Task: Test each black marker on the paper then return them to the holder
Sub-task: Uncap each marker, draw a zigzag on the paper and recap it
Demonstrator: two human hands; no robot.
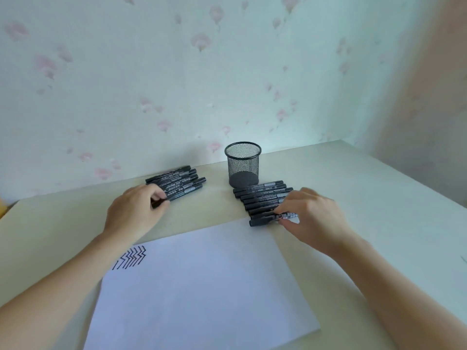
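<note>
Right row of black markers (261,198) at centre right, right hand (312,214) pinching its nearest marker (267,221), left hand (137,209) gripping the left row (178,184), empty mesh holder (243,164) between, paper (202,286) with zigzag strokes (130,257) below, on pale table (353,185).

Black markers (177,183) and mesh holder (243,164) — white paper (202,286) with black zigzags (130,257) — pink-flowered wallpaper (151,72).
</note>
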